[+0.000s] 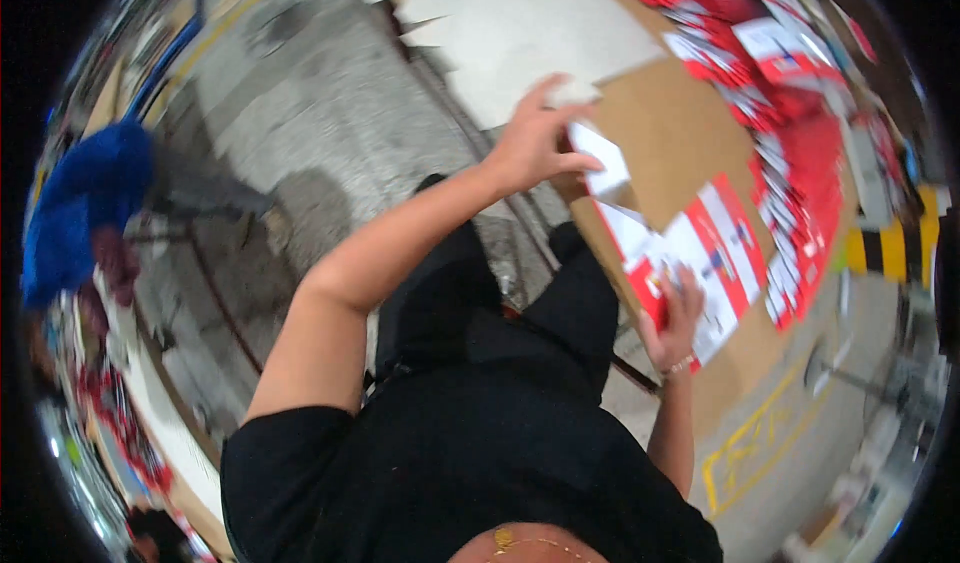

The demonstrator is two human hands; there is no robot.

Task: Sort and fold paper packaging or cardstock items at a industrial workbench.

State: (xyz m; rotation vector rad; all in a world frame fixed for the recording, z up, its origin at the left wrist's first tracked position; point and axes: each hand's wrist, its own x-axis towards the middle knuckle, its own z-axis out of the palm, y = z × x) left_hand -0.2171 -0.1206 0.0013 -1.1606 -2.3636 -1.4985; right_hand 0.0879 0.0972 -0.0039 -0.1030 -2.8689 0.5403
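Note:
My left hand reaches over the table's near edge, thumb and fingers pinched round a white folded card flap. Below that flap a white and red piece of card runs toward my other hand; whether the two are joined I cannot tell. My right hand lies with fingers spread on a red and white printed card sheet, flat on the brown cardboard table top. Motion blurs both hands a little.
Plain white card sheets lie stacked at the far left of the table. Red and white printed cards overlap in a long row at the right. Someone in blue is at the left. A yellow and black striped block stands right.

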